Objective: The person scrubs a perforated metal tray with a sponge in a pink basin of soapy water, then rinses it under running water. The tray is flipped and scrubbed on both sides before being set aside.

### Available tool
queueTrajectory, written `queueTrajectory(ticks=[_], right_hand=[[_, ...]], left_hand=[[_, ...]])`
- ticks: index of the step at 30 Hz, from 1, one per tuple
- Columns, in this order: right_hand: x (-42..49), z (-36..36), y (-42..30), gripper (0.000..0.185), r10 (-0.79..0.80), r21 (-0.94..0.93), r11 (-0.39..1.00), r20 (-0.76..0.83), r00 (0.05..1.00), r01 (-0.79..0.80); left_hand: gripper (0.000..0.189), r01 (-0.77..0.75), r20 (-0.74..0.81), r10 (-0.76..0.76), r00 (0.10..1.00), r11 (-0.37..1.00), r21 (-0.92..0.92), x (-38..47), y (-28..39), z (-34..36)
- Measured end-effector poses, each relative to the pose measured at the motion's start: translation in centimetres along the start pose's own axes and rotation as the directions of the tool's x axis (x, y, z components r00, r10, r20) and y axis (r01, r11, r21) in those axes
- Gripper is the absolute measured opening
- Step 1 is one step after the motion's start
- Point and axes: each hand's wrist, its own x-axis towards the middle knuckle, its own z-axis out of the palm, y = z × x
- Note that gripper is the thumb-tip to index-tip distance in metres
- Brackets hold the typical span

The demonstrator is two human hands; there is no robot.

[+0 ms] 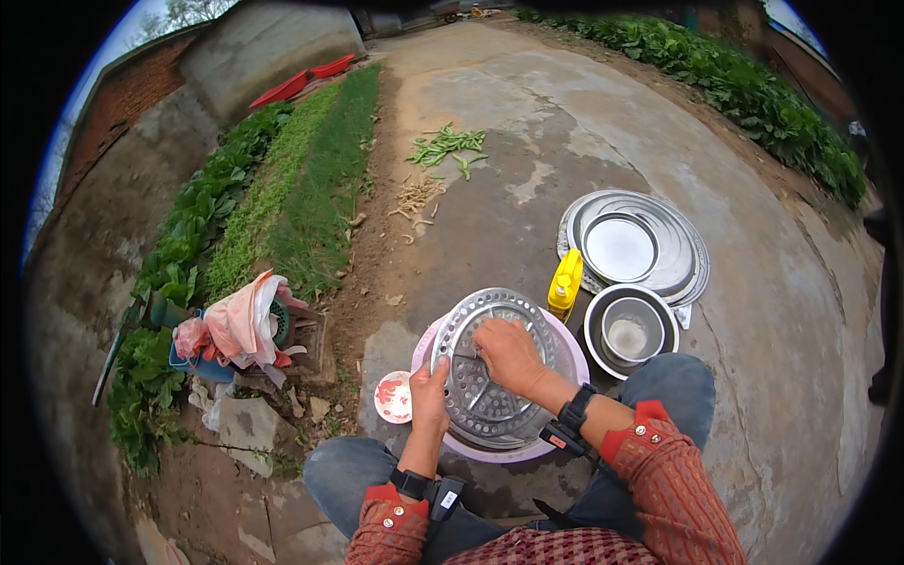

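A round, perforated metal steamer rack (pixel 487 395) is tilted over a pink-rimmed basin (pixel 519 455) on the ground between my knees. My left hand (pixel 429 399) grips the rack's left edge, thumb on top. On its upper face rests my right hand (pixel 512 353), with curled fingers; whatever may be under the fingers is hidden. A small white dish with red marks (pixel 393 397) lies to the left of the basin. At the basin's upper right stands a yellow plastic bottle (pixel 565 282). Right of the basin, a smaller metal pot (pixel 633 330) sits inside a larger metal bowl (pixel 597 353).
Stacked metal lids or trays (pixel 678 247) lie beyond the bowls. Green bean pods (pixel 448 145) and pale, dried-looking pods (pixel 417 196) are farther ahead. At left, pink and white plastic bags (pixel 240 321) cover a blue bucket (pixel 205 367), near a concrete block (pixel 254 427) and vegetable beds.
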Motion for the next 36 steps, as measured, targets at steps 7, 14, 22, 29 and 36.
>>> queueTrajectory(ticks=[7,14,22,29,36], right_hand=[[-0.1,0.4,-0.3,0.013,-0.065,0.064,0.996,-0.071,0.995,0.069],[-0.2,0.3,-0.1,0.013,0.059,0.048,0.997,0.003,0.998,-0.059],[-0.6,0.2,0.2,0.014,0.066,0.032,0.997,0.107,0.992,-0.070],[1.2,-1.0,2.4,0.015,0.387,0.412,0.854,-0.095,0.917,-0.318],[1.8,-0.1,3.3,0.049,0.422,0.383,0.853,-0.110,0.900,-0.354]], left_hand=[[0.030,-0.014,0.059,0.011,0.998,0.999,0.044,-0.2,-1.1,0.7],[0.027,-0.026,-0.019,0.025,1.000,0.996,-0.091,0.1,-0.3,0.2],[0.027,-0.105,-0.024,0.104,0.994,0.990,-0.094,0.4,0.2,-0.3],[0.030,-0.051,0.023,0.056,0.998,0.981,-0.187,1.2,0.5,-1.0],[0.027,0.051,0.004,-0.052,0.999,0.979,-0.198,1.2,-0.1,-0.6]])
